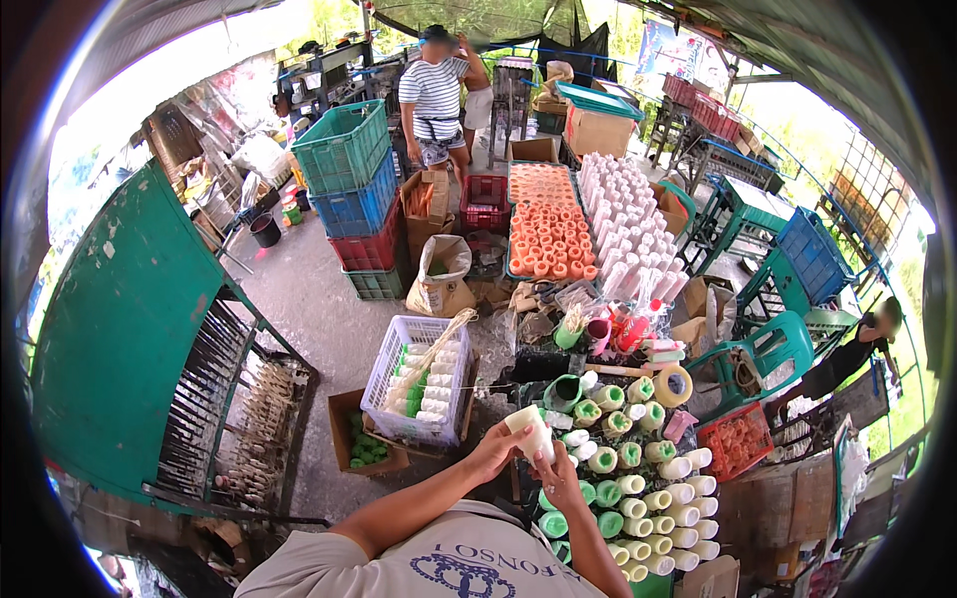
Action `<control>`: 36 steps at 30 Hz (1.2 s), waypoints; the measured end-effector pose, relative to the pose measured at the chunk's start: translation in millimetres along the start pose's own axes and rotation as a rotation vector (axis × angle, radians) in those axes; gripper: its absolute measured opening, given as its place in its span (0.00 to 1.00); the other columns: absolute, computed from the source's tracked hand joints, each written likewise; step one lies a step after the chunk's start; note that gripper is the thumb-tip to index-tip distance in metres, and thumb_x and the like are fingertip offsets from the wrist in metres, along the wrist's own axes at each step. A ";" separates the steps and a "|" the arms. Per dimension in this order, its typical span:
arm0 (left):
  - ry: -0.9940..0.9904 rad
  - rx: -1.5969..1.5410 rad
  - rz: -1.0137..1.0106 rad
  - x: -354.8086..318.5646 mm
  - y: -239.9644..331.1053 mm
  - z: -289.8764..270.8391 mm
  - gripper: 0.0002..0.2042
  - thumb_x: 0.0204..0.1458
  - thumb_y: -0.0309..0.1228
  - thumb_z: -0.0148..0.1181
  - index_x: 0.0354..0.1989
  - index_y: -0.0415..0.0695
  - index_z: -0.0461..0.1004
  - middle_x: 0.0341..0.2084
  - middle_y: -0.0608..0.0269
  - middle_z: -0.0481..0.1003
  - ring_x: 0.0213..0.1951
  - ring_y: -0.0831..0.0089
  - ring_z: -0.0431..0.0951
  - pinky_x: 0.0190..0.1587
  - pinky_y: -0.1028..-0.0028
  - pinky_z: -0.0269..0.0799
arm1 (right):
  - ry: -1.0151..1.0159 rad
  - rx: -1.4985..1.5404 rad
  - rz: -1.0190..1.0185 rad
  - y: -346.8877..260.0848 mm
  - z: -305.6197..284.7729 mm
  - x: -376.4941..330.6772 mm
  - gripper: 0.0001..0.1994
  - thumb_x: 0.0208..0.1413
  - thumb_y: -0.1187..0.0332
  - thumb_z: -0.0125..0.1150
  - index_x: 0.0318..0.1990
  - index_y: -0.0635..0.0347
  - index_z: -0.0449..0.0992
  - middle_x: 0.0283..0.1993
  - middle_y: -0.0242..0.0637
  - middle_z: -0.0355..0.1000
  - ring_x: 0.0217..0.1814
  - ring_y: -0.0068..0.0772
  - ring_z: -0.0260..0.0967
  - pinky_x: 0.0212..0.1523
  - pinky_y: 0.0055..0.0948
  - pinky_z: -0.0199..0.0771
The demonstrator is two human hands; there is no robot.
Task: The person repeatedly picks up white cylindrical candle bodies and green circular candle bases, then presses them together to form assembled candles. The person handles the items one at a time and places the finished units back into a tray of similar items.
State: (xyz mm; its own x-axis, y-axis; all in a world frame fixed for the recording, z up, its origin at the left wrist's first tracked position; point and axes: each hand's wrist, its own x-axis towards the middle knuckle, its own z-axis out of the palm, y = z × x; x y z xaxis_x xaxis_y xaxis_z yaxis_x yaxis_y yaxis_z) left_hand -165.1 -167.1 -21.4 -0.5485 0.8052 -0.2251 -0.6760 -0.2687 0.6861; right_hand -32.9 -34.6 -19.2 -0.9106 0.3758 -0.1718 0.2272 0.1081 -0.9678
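Note:
A cream-white pillar candle (533,435) is held tilted in front of my chest, above the edge of the work table. My left hand (492,454) is closed round its left side. Against its lower right side press the fingers of my right hand (558,480), which wears a ring. Just to the right, rows of cream candles (658,525) stand close together, several with green wax in their tops. Green cylinders (608,495) stand close by my right forearm. A lilac plastic basket (391,407) to the left holds white and green pieces, with a bundle of wicks (439,344) lying across it.
A cardboard box (344,419) with green pieces sits beside the basket. Orange candles (548,234) and tall white ones (628,214) cover the far table. Stacked crates (344,149), a green chair (788,344) and a green metal rack (110,329) stand around. Other people (434,95) are farther off.

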 end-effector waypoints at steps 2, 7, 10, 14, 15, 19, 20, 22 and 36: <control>0.026 0.024 0.038 -5.5 2.1 3.1 0.19 0.65 0.39 0.63 0.60 0.44 0.73 0.52 0.63 0.80 0.53 0.72 0.79 0.55 0.67 0.75 | -0.024 0.118 0.016 -6.6 8.6 -4.5 0.24 0.71 0.51 0.56 0.58 0.66 0.67 0.40 0.36 0.75 0.36 0.23 0.74 0.36 0.26 0.76; 0.116 0.108 0.071 -6.5 6.9 -0.9 0.19 0.65 0.40 0.62 0.58 0.40 0.74 0.50 0.60 0.80 0.50 0.73 0.80 0.52 0.69 0.76 | -0.082 0.175 0.056 -7.1 22.7 -1.3 0.23 0.72 0.53 0.55 0.60 0.65 0.67 0.41 0.35 0.75 0.37 0.23 0.74 0.38 0.25 0.75; 0.168 0.046 0.066 -6.2 5.5 -11.1 0.16 0.65 0.39 0.62 0.55 0.44 0.74 0.46 0.63 0.81 0.48 0.73 0.80 0.51 0.68 0.77 | -0.128 0.023 0.081 -11.8 26.4 0.3 0.23 0.72 0.53 0.56 0.60 0.65 0.67 0.40 0.34 0.77 0.37 0.23 0.74 0.39 0.26 0.75; 0.232 -0.035 0.167 -6.6 8.3 -15.1 0.18 0.62 0.35 0.67 0.55 0.41 0.73 0.45 0.60 0.81 0.48 0.68 0.81 0.50 0.63 0.80 | -0.176 -0.207 0.064 -6.0 31.0 11.8 0.26 0.69 0.51 0.60 0.60 0.66 0.67 0.40 0.38 0.79 0.38 0.25 0.75 0.40 0.27 0.74; 0.270 -0.061 0.153 -6.4 12.0 -14.6 0.18 0.60 0.34 0.68 0.55 0.42 0.73 0.44 0.60 0.80 0.48 0.66 0.81 0.48 0.61 0.81 | -0.190 -0.254 0.086 -20.0 30.8 12.7 0.28 0.67 0.49 0.62 0.60 0.66 0.67 0.38 0.38 0.79 0.38 0.26 0.75 0.41 0.28 0.74; 0.336 -0.055 0.121 -9.6 15.8 -31.7 0.15 0.60 0.33 0.68 0.52 0.43 0.73 0.41 0.61 0.80 0.44 0.67 0.82 0.47 0.63 0.81 | -0.214 -0.283 0.090 -19.2 41.5 15.7 0.30 0.66 0.47 0.63 0.60 0.66 0.67 0.38 0.38 0.79 0.38 0.27 0.76 0.41 0.29 0.75; 0.335 -0.064 0.120 -10.1 15.8 -32.7 0.15 0.60 0.33 0.68 0.52 0.43 0.73 0.41 0.62 0.80 0.44 0.68 0.82 0.46 0.63 0.81 | -0.215 -0.273 0.089 -16.8 43.9 13.9 0.30 0.66 0.47 0.63 0.60 0.67 0.67 0.38 0.38 0.79 0.38 0.27 0.76 0.41 0.29 0.75; 0.341 -0.083 0.121 -13.5 15.5 -34.5 0.14 0.60 0.33 0.67 0.51 0.43 0.73 0.40 0.62 0.80 0.43 0.68 0.82 0.46 0.64 0.81 | -0.222 -0.266 0.082 -11.3 48.6 11.2 0.30 0.66 0.47 0.63 0.60 0.67 0.68 0.37 0.38 0.79 0.38 0.27 0.76 0.41 0.29 0.75; 0.399 -0.055 0.159 -28.0 21.2 -34.9 0.13 0.60 0.34 0.67 0.48 0.43 0.74 0.37 0.60 0.80 0.39 0.69 0.82 0.41 0.66 0.80 | -0.251 -0.257 0.106 -9.5 64.3 13.4 0.28 0.67 0.50 0.63 0.61 0.65 0.68 0.38 0.37 0.80 0.37 0.26 0.76 0.41 0.29 0.75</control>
State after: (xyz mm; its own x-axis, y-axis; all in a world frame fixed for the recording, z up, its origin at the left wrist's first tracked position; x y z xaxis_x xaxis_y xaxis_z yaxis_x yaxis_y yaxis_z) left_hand -181.2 -213.8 -24.6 -0.7881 0.4868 -0.3768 -0.5868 -0.4095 0.6985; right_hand -69.4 -89.7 -24.1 -0.9263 0.1632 -0.3397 0.3754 0.3204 -0.8697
